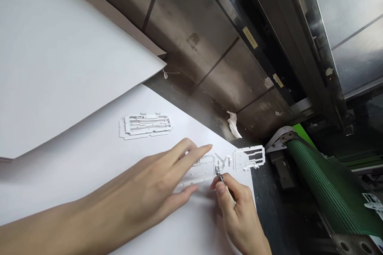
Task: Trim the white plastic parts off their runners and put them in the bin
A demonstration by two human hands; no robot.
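Note:
A flat white plastic part [201,170], shaped like a rectangular panel with a raised edge, lies on the white sheet [98,175]. My left hand [164,177] reaches over it with fingers stretched out and thumb apart; the fingers partly hide the part. In my right hand [239,207] is a small metal-tipped tool [220,176] with a pale handle, closed between thumb and fingers. Its tip is at the part's right end, and its exact kind is hard to make out. Curled white scraps [224,161] lie beside the tip. Just right of them is another white plastic part [249,158] with slots.
Stacked slotted white parts [149,124] lie left of centre. A large white sheet [74,55] covers the upper left. Beyond is a dark metal machine surface [191,44] with a torn white scrap [233,124]. At right runs a green ribbed conveyor belt [326,191].

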